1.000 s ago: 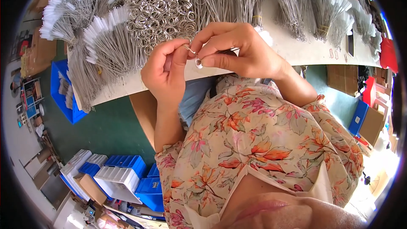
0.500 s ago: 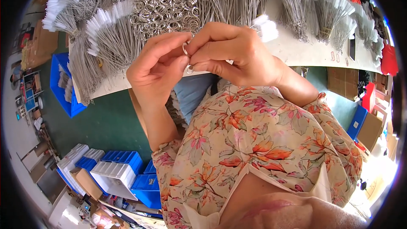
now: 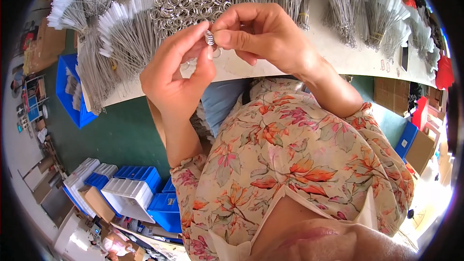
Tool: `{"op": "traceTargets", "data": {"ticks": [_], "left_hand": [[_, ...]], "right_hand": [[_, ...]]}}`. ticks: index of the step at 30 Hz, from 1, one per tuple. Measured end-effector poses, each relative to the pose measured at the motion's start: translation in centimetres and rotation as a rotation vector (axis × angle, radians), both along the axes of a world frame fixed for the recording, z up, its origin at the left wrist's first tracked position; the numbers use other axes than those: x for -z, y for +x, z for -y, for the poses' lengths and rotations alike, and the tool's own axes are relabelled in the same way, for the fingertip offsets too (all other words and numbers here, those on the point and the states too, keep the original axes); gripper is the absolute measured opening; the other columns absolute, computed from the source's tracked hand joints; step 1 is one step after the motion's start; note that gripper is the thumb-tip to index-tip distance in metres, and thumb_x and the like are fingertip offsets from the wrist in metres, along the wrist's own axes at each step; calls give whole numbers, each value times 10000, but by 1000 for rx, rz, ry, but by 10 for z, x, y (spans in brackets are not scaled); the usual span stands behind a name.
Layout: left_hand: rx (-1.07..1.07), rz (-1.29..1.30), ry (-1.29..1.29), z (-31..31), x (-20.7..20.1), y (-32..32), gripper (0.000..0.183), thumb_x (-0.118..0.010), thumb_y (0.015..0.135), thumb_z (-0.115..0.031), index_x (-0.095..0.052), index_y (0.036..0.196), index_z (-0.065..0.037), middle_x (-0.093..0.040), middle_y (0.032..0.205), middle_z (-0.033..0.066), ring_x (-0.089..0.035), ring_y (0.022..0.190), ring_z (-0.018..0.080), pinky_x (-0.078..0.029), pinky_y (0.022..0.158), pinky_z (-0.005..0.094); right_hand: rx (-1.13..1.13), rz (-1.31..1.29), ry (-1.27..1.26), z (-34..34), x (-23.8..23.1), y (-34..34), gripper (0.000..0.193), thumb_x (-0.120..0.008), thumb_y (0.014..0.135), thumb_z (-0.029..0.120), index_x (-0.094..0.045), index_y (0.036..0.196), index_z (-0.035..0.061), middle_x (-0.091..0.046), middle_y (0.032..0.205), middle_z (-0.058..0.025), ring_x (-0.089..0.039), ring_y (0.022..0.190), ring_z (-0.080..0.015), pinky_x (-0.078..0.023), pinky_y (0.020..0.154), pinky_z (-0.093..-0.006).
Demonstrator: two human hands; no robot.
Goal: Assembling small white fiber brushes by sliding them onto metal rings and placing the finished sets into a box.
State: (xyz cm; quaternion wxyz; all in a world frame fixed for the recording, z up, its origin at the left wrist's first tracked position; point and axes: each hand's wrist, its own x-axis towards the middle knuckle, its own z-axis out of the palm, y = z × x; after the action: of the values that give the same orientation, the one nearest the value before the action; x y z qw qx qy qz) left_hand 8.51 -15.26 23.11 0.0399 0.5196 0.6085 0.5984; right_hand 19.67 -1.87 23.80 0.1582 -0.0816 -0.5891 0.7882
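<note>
— In the head view, where's the ringed metal piece (image 3: pixel 209 37)?
— At the fingertips of both hands, held above the near edge of the pale table (image 3: pixel 333 60). I can't tell whether it's one coil or several stacked rings.
— And the grip?
— The left hand (image 3: pixel 176 75) pinches it between forefinger and thumb, from above and below. The right hand (image 3: pixel 273 38) has thumb and forefinger closed on its right side; its lower fingers curl loosely.
— How is that best handled?
— Lightly, I'd say: steady it with the left, make small adjustments with the right, and keep the turns aligned. The loose ring heap (image 3: pixel 191 0) lies just beyond, beside wire-stemmed brushes (image 3: pixel 133 31).
</note>
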Motion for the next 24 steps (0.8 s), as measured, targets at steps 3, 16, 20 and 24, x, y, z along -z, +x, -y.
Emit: {"op": "traceTargets", "data": {"ticks": [3,16,20,24], "left_hand": [[52,117,-17,0,3,-10,320,-585,724,118,-617,1035,47,-629,967,126,-626,785,134,-513,717,231],[-593,39,-524,65,37,-199,202,-579,849,-146,-618,1022,-49,-650,888,71,-627,762,156,-509,710,275],[-944,-541,-952,135,45,-300,302,-633,774,-327,-657,925,-66,-661,863,136,-634,815,279,-481,711,367],[-853,-429,-1180,145,70,-324,288,-669,731,-326,-673,859,-68,-659,849,139,-625,822,303,-474,731,377]], "right_hand": [[-61,25,80,-10,6,-6,141,-634,840,155,-658,879,21,-610,686,-3,-437,489,-36,-360,456,-187],[227,-41,1478,-8,124,43,104,-680,711,125,-636,802,102,-569,747,-15,-561,713,-193,-430,604,-310],[338,-100,1430,-8,108,48,131,-698,687,110,-625,796,101,-549,716,-17,-546,736,-187,-419,642,-322],[423,-25,1234,-44,88,28,124,-684,717,76,-607,812,55,-532,699,-72,-533,655,-248,-438,575,-351]]}}
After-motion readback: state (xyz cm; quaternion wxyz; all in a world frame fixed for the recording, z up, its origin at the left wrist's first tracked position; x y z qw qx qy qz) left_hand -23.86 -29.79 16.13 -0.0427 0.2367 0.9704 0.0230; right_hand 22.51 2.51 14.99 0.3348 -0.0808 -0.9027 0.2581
